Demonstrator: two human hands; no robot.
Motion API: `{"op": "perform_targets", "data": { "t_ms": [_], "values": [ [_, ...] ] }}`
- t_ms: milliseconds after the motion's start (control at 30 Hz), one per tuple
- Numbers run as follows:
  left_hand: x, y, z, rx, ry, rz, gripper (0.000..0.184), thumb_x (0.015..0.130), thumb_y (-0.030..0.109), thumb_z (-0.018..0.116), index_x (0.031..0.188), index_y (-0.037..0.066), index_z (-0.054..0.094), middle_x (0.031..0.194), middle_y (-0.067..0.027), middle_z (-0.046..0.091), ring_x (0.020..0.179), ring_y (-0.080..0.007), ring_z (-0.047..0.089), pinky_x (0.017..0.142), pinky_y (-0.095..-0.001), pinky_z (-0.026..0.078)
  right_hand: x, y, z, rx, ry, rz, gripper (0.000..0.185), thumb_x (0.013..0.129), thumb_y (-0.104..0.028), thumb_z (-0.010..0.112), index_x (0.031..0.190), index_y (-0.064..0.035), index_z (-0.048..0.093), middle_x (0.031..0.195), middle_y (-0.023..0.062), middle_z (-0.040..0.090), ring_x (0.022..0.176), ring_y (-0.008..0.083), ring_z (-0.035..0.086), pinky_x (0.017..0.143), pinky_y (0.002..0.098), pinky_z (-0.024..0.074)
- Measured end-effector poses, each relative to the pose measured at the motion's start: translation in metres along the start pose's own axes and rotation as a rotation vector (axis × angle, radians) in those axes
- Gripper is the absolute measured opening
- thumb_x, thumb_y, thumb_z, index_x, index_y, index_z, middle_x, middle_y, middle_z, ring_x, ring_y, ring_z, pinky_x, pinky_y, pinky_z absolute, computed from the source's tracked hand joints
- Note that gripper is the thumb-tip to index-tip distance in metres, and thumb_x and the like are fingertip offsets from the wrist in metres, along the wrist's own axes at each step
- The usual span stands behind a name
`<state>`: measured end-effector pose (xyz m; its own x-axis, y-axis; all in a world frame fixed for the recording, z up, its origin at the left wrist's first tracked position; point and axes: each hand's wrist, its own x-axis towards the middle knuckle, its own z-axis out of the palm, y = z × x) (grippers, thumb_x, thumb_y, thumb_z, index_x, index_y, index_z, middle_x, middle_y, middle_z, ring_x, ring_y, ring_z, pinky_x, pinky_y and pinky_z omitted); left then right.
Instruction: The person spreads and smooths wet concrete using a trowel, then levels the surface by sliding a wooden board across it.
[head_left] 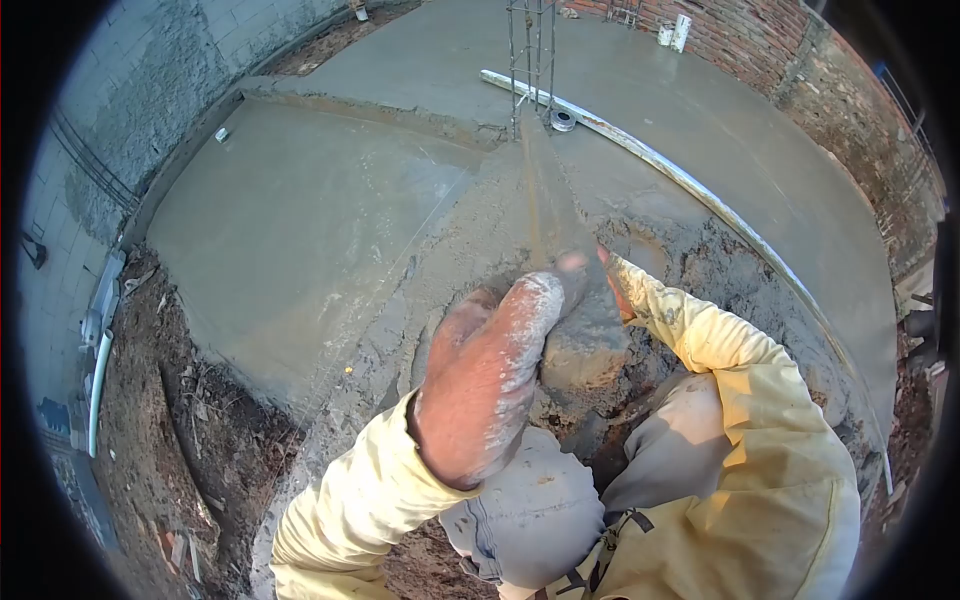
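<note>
A long, narrow board [553, 205], smeared with wet cement, points away from me over the rough concrete strip [470, 235]. My left hand [490, 365], dusted with white cement, is closed around the board's left edge near its close end. Along the right edge is my right hand [617, 290]. Only a few of its fingers show past the board, and its grip is mostly hidden. Lumpy wet concrete [690, 260] lies under and beside the board. Past the far end, a round tape-measure-like item [563, 120] sits by the rebar column [532, 60].
A long pale pipe or bar [700, 195] curves along the right. Smooth wet slabs spread at left [310, 220] and right [740, 130]. Dirt [150, 400] with debris borders the lower left. A block wall [130, 130] and a brick wall [740, 35] enclose the area.
</note>
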<state>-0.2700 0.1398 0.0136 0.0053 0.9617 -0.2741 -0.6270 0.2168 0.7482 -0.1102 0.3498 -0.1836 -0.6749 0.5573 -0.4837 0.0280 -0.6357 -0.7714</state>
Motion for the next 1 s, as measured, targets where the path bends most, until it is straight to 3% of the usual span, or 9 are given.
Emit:
{"op": "perform_targets", "data": {
  "t_ms": [67, 133, 400, 533, 867, 1000],
  "values": [
    [0.007, -0.007, -0.007, 0.264, -0.115, 0.169, 0.045, 0.095, 0.028, 0.052, 0.13, 0.0, 0.047, 0.117, -0.013, 0.059, 0.109, -0.023, 0.057, 0.091, -0.0395, 0.046, -0.007, 0.003, 0.001, -0.043, 0.029, 0.006, 0.066, 0.091, -0.069, 0.031, 0.112, -0.0102, 0.053, 0.089, 0.0066, 0.061, 0.085, 0.0201, 0.061, 0.076, 0.0394, 0.0509],
    [0.012, -0.008, -0.009, 0.363, -0.164, 0.196, 0.047, 0.096, 0.03, 0.052, 0.132, 0.001, 0.046, 0.12, -0.0121, 0.057, 0.11, -0.0225, 0.056, 0.092, -0.0384, 0.045, -0.011, 0.009, 0.005, -0.075, 0.046, 0.017, 0.066, 0.091, -0.068, 0.031, 0.112, -0.0102, 0.053, 0.088, 0.0065, 0.061, 0.085, 0.02, 0.061, 0.075, 0.0393, 0.051],
    [0.012, -0.002, -0.005, 0.089, -0.19, 0.128, 0.05, 0.096, 0.035, 0.051, 0.136, 0.005, 0.042, 0.125, -0.009, 0.053, 0.11, -0.0202, 0.055, 0.091, -0.0385, 0.045, -0.013, 0.016, 0.022, -0.15, 0.023, 0.047, 0.064, 0.091, -0.067, 0.032, 0.112, -0.0103, 0.053, 0.088, 0.0062, 0.061, 0.084, 0.0198, 0.061, 0.074, 0.039, 0.0511],
    [0.012, -0.007, -0.013, 0.229, -0.187, 0.202, 0.048, 0.095, 0.033, 0.053, 0.134, 0.005, 0.045, 0.122, -0.0085, 0.054, 0.108, -0.0204, 0.056, 0.09, -0.0387, 0.045, -0.013, 0.019, 0.025, -0.171, 0.023, 0.064, 0.064, 0.091, -0.067, 0.033, 0.111, -0.0103, 0.054, 0.088, 0.0061, 0.061, 0.083, 0.0197, 0.061, 0.074, 0.0388, 0.0512],
    [0.015, -0.011, -0.013, 0.084, -0.215, 0.204, 0.043, 0.094, 0.03, 0.055, 0.13, 0.006, 0.05, 0.119, -0.0066, 0.057, 0.108, -0.0202, 0.056, 0.091, -0.0388, 0.044, -0.022, 0.022, 0.02, -0.199, 0.031, 0.086, 0.062, 0.091, -0.066, 0.034, 0.11, -0.0104, 0.054, 0.087, 0.0057, 0.061, 0.082, 0.0194, 0.061, 0.073, 0.0383, 0.0514],
    [0.01, -0.012, -0.001, -0.246, -0.135, 0.035, 0.041, 0.094, 0.03, 0.055, 0.128, 0.008, 0.05, 0.117, -0.0044, 0.059, 0.104, -0.0195, 0.057, 0.09, -0.0406, 0.044, -0.022, 0.024, 0.022, -0.207, 0.027, 0.094, 0.061, 0.091, -0.065, 0.035, 0.11, -0.0105, 0.054, 0.087, 0.0055, 0.061, 0.081, 0.0193, 0.061, 0.073, 0.0381, 0.0515]
  ]
}}
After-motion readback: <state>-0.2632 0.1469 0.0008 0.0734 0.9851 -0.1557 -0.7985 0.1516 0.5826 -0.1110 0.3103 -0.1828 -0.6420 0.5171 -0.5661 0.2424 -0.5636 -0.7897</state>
